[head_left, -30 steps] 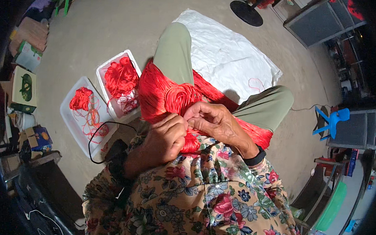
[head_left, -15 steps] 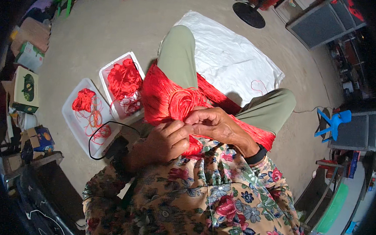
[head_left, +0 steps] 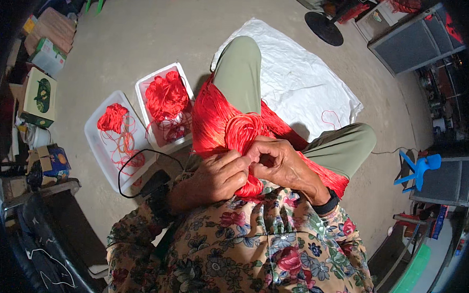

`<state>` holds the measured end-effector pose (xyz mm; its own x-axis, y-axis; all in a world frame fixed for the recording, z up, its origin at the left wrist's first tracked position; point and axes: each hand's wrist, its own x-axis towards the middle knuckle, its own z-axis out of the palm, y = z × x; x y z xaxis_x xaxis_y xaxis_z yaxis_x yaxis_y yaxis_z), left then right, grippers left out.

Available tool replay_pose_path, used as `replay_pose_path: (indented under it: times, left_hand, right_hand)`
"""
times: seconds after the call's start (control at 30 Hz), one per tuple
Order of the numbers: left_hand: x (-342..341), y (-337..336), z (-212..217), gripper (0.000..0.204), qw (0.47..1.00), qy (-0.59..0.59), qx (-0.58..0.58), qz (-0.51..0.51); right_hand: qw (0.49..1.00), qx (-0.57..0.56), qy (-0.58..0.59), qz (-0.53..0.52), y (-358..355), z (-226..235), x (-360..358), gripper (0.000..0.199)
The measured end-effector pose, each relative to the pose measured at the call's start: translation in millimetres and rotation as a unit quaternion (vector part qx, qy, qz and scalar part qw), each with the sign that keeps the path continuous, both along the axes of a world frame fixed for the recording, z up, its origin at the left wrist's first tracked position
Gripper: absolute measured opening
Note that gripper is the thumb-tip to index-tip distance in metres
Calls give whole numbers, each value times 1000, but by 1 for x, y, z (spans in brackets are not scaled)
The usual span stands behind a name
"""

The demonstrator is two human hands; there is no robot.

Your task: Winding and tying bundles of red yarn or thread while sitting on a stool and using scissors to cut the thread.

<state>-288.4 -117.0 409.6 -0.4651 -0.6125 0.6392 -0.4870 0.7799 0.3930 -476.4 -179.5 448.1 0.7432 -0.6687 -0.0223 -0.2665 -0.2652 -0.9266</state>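
Note:
A looped hank of glossy red cord (head_left: 244, 130) lies in my lap, its lower end (head_left: 250, 185) showing below my fingers. My left hand (head_left: 216, 176) is closed over the hank, thumb and forefinger pinched together. Against those fingertips, my right hand (head_left: 282, 160) pinches as well, its other fingers curled. The strand between the fingertips is too small to make out clearly. A wide skein of red cord (head_left: 208, 116) spreads across my thighs, around the hank, and trails over my right leg.
Left of me stand two white trays: one tray (head_left: 93, 134) holds a small tangle of red cord (head_left: 112, 118), the other (head_left: 140, 90) a larger heap (head_left: 166, 96). A black cable loop (head_left: 120, 175) hangs nearby. Ahead lies a white sheet (head_left: 297, 70). A blue stool (head_left: 418, 168) stands right.
The view has shifted slightly, so everything sits a little farther right in the picture. My hands keep nearly the same pinch at the hank, with only small finger movement.

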Motion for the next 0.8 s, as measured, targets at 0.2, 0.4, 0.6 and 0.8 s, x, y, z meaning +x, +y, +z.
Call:
replay_pose_path:
  times: [0.2,0.4,0.6,0.8]
  left_hand:
    - [2,-7,4,14,984,131,114,-21]
    - [13,10,-12,21,946,214,243,-25]
    - [12,14,-9,14,916,273,294,-27]
    - [12,24,-10,9,885,256,381,76]
  right_hand:
    - [996,-87,25,-14,-3,4,-1,9]
    - [992,-119,48,-10,4,0,-9,12]
    - [989,-130,69,-14,7,-2,-8,12]
    - [994,-90,69,-7,8,-3,-15,12]
